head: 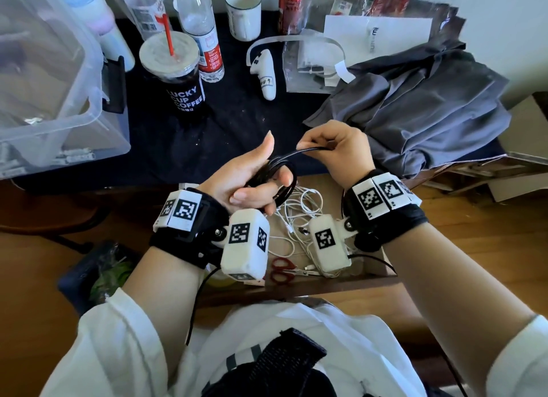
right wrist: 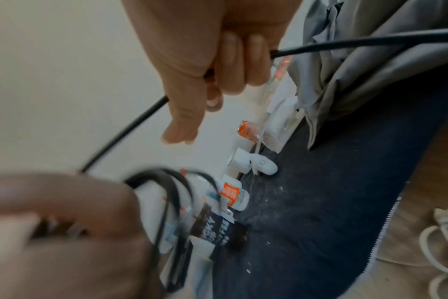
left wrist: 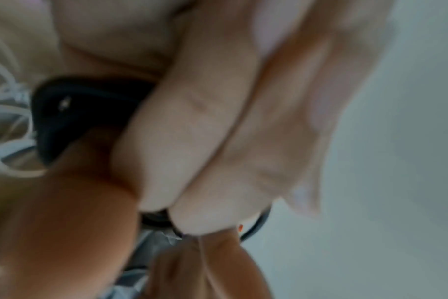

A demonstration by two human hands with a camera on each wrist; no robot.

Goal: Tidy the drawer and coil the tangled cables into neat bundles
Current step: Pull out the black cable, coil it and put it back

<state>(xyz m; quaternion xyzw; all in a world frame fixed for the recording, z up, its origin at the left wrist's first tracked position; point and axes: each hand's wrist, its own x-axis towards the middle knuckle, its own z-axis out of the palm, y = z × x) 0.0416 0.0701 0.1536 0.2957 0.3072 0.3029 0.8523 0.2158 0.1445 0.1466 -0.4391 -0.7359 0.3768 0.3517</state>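
A black cable (head: 311, 151) runs between my two hands above the open wooden drawer (head: 311, 287). My left hand (head: 237, 183) holds several loops of it as a coil (head: 292, 186) wound round the curled fingers, thumb pointing up. My right hand (head: 341, 147) pinches the free strand just right of the coil. In the right wrist view the right hand (right wrist: 218, 60) grips the cable (right wrist: 345, 43), which leads down to the coil (right wrist: 166, 192). Tangled white cables (head: 299, 215) lie in the drawer under the hands. The left wrist view is blurred, mostly fingers (left wrist: 192, 131).
Red scissors (head: 281, 270) lie in the drawer. On the dark tabletop stand a coffee cup (head: 175, 76), bottles (head: 201, 32), a white mug (head: 243, 11), a red can (head: 292, 5) and a white controller (head: 265, 73). Clear bin (head: 59, 100) at left, grey cloth (head: 415, 115) at right.
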